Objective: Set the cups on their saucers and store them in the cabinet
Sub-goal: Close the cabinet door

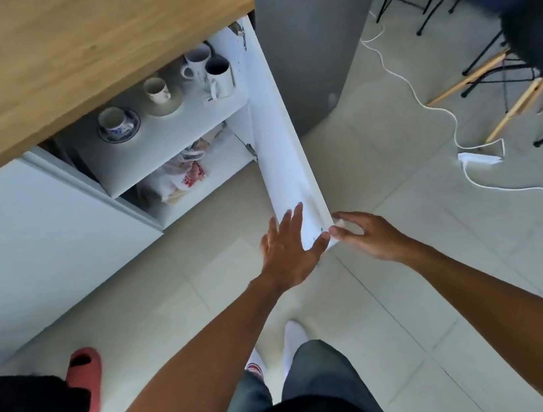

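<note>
The white cabinet under the wooden counter stands open, its door [286, 155] swung out toward me. On the upper shelf [164, 133] a blue-patterned cup [114, 121] sits on its matching saucer [134, 129]. Beside it a cream cup [156, 89] rests on a beige saucer [165, 106]. My left hand [288, 248] lies flat with fingers spread on the inner face of the door near its free edge. My right hand [365, 235] touches the outer side of that same edge, fingers loosely bent. Neither hand holds a cup.
Two white mugs [210, 68] stand at the shelf's right end. Plastic bags [183, 176] fill the lower shelf. A grey fridge [313, 37] stands right of the door. A white cable and power strip [479, 157] lie on the tiled floor near chairs [519, 52]. Another person's red slipper [86, 382] is at the left.
</note>
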Demonstrator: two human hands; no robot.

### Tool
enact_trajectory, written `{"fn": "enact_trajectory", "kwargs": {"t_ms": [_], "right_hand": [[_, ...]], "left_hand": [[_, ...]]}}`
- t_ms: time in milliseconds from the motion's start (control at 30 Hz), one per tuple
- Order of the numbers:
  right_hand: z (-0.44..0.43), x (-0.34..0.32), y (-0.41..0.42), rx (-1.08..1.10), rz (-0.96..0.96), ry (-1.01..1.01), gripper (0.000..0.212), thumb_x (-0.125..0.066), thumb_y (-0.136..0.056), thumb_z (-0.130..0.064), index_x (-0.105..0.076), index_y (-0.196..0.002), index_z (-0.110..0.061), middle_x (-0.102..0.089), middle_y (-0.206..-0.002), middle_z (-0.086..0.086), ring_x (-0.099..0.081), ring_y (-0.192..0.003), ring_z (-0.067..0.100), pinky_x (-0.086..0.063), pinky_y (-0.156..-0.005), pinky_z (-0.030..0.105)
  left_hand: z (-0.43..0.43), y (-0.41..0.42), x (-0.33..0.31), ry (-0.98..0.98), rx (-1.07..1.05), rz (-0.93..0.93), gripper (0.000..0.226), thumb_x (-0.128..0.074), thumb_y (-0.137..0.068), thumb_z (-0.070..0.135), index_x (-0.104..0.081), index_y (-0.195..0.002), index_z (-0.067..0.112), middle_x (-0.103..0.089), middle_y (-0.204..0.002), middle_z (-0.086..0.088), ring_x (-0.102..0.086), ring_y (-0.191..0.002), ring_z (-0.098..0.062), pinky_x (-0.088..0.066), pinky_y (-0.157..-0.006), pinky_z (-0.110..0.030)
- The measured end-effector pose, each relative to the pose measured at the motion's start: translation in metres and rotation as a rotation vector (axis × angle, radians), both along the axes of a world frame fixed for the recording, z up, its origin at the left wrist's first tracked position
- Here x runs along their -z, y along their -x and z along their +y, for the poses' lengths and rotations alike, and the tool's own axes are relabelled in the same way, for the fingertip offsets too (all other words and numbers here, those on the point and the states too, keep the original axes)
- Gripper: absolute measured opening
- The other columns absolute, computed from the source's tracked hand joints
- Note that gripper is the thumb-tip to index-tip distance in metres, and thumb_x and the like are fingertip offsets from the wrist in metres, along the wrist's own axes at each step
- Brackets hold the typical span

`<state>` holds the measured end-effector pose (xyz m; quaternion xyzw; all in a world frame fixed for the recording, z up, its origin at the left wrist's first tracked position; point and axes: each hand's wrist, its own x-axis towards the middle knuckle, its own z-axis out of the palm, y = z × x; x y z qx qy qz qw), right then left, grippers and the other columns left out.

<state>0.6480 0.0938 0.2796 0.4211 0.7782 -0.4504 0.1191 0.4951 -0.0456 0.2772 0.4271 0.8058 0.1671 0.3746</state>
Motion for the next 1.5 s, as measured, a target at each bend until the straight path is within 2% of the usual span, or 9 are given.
{"fn": "enact_trajectory", "kwargs": {"t_ms": [100,367,533,767,933,1033,1233,1400,1500], "right_hand": [[-0.005,-0.003,0.001,0.053,0.026,0.048,0.06,-0.054,-0.087,-0.068,-0.055,-0.137,-0.035,-0.058,-0.135,-0.011,-0.05,-0.124,0.009,-0.036,-0.097,0.023],[-0.019,0.007,0.02,-0.071,0.082,0.1,0.04,-0.041,-0.102,-0.049,-0.057,-0.136,-0.037,-0.062,-0.136,-0.008,-0.054,-0.128,0.015,-0.044,-0.098,0.024],[-0.043,0.013,0.07,-0.267,0.161,0.061,0.03,-0.049,-0.103,-0.032,-0.068,-0.126,-0.024,-0.071,-0.109,-0.01,-0.064,-0.097,0.008,-0.044,-0.077,0.008],[-0.087,0.015,0.181,-0.51,0.209,-0.025,0.023,-0.051,-0.102,-0.029,-0.061,-0.082,-0.022,-0.047,-0.056,-0.014,-0.046,-0.055,0.002,-0.034,-0.057,0.019],[-0.117,0.025,0.274,-0.556,0.238,-0.028,0.032,-0.05,-0.101,-0.035,-0.059,-0.08,-0.012,-0.05,-0.061,0.0,-0.042,-0.058,0.015,-0.032,-0.056,0.03],[-0.132,0.027,0.327,-0.545,0.25,-0.013,0.036,-0.049,-0.101,-0.041,-0.063,-0.084,-0.013,-0.062,-0.07,0.005,-0.055,-0.065,0.019,-0.039,-0.06,0.032],[-0.145,0.023,0.424,-0.474,0.267,-0.003,0.032,-0.051,-0.101,-0.04,-0.068,-0.091,-0.016,-0.062,-0.07,-0.002,-0.055,-0.066,0.014,-0.037,-0.059,0.012],[-0.147,0.021,0.485,-0.426,0.248,0.005,0.025,-0.05,-0.102,-0.037,-0.068,-0.099,-0.021,-0.063,-0.076,-0.008,-0.055,-0.066,0.004,-0.038,-0.059,0.008],[-0.143,0.019,0.515,-0.416,0.251,-0.009,0.028,-0.049,-0.102,-0.037,-0.068,-0.099,-0.017,-0.055,-0.065,-0.015,-0.051,-0.061,0.002,-0.036,-0.056,0.009]], "left_hand": [[-0.002,-0.016,0.009,-0.016,0.029,-0.044,0.077,-0.03,-0.093,0.07,-0.002,-0.156,0.036,-0.016,-0.164,0.004,0.0,-0.153,-0.028,-0.007,-0.119,-0.055],[-0.036,-0.007,0.024,-0.053,-0.091,-0.117,0.064,-0.034,-0.1,0.055,-0.011,-0.156,0.036,-0.036,-0.157,0.006,-0.026,-0.148,-0.022,-0.011,-0.119,-0.053],[-0.078,0.025,0.021,-0.12,-0.21,-0.158,0.067,-0.05,-0.096,0.041,-0.016,-0.154,0.04,-0.05,-0.148,0.006,-0.062,-0.11,-0.028,-0.037,-0.109,-0.047],[-0.143,0.106,0.015,-0.1,-0.401,-0.157,0.068,-0.056,-0.097,0.032,-0.02,-0.154,0.036,-0.049,-0.147,0.003,-0.045,-0.136,-0.018,-0.031,-0.1,-0.019],[-0.174,0.179,0.015,-0.133,-0.52,-0.093,0.069,-0.058,-0.096,0.031,-0.022,-0.155,0.03,-0.044,-0.152,0.005,-0.041,-0.139,-0.017,-0.029,-0.102,-0.017],[-0.185,0.225,0.013,-0.171,-0.515,-0.008,0.075,-0.057,-0.095,0.038,-0.015,-0.156,0.029,-0.032,-0.158,0.008,-0.035,-0.142,-0.014,-0.025,-0.108,-0.019],[-0.192,0.319,0.012,-0.238,-0.502,0.116,0.082,-0.057,-0.094,0.042,-0.007,-0.157,0.027,-0.01,-0.156,0.02,-0.014,-0.139,0.005,-0.014,-0.113,-0.016],[-0.188,0.374,0.018,-0.267,-0.515,0.088,0.081,-0.059,-0.094,0.039,-0.01,-0.158,0.024,-0.01,-0.158,0.02,-0.015,-0.148,-0.002,-0.012,-0.114,-0.012],[-0.183,0.395,0.023,-0.274,-0.527,0.066,0.081,-0.056,-0.095,0.045,-0.008,-0.158,0.028,-0.008,-0.16,0.021,-0.012,-0.151,-0.008,-0.015,-0.118,-0.024]]}}
